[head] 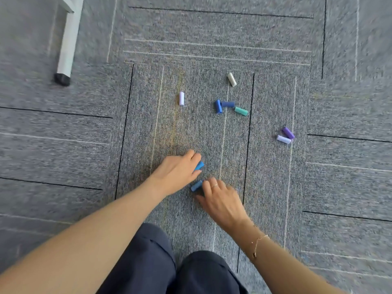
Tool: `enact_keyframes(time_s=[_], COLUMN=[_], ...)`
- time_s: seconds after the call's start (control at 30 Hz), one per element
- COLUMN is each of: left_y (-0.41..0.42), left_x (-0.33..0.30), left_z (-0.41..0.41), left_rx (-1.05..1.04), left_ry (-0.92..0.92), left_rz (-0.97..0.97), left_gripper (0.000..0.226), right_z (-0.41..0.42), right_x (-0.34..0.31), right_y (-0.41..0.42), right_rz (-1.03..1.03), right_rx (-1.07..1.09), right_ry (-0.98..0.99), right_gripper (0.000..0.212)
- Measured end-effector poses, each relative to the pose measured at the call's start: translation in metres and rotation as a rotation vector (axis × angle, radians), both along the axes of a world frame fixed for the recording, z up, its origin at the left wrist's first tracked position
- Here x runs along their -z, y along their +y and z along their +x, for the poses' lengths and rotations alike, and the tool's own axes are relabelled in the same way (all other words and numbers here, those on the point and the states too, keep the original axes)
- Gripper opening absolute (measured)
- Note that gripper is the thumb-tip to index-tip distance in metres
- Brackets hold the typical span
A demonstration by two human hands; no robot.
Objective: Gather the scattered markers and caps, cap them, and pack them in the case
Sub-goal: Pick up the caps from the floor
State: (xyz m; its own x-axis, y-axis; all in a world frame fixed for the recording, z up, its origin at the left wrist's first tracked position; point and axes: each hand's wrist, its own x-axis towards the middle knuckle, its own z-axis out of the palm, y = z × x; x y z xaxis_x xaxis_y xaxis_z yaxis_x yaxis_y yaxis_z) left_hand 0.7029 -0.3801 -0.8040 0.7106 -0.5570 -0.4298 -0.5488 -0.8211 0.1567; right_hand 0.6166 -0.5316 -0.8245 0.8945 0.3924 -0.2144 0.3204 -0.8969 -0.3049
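Stage: early gathering, I judge; nothing shown is capped or packed.
Left hand (pixel 180 170): fingers curled round a bright blue cap (pixel 199 165), low on the carpet (pixel 63 145) just below frame centre.
Right hand (pixel 220 198): fingers bent onto a second blue cap (pixel 196 185), at 5 o'clock from the left hand and just beside it; whether it is gripped yet or only touched, I cannot tell (motion blur).
Loose at 12 o'clock: a pale lilac cap (pixel 181 98), a whitish cap (pixel 232 79), two dark blue caps (pixel 218 106) touching in an L, and a teal cap (pixel 241 111) right beside them.
Loose at 3 o'clock: a purple cap (pixel 288 132) and a light lavender cap (pixel 283 139), touching, well apart from the hands.
Markers and case: not in view, so capping and packing are all left.
Other: a white furniture leg (pixel 67 39) at 10 o'clock.
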Motion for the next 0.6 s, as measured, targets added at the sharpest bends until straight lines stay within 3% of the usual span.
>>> enact_keyframes(time_s=[0.13, 0.27, 0.37, 0.43, 0.6], left_y=[-0.004, -0.008, -0.012, -0.013, -0.007], left_x=[0.006, 0.006, -0.001, -0.004, -0.006], left_z=[-0.008, -0.005, -0.002, -0.002, -0.003], left_rx=[-0.044, -0.115, -0.163, -0.18, 0.017], left_ry=[-0.022, -0.022, 0.006, -0.005, 0.081], left_rz=[0.005, -0.093, -0.123, -0.136, -0.197], left_gripper=[0.022, 0.01, 0.016, 0.023, 0.04], right_z=[0.0, 0.0, -0.003, -0.004, 0.005], right_x=[0.005, 0.009, 0.013, 0.011, 0.009], right_y=[-0.011, -0.028, -0.036, -0.036, -0.037], right_rz=[0.024, 0.028, 0.03, 0.049, 0.089], right_rx=[-0.107, -0.151, -0.228, -0.253, -0.1], right_ry=[-0.032, -0.001, -0.032, -0.065, 0.034], right_gripper=[0.019, 0.035, 0.024, 0.028, 0.021])
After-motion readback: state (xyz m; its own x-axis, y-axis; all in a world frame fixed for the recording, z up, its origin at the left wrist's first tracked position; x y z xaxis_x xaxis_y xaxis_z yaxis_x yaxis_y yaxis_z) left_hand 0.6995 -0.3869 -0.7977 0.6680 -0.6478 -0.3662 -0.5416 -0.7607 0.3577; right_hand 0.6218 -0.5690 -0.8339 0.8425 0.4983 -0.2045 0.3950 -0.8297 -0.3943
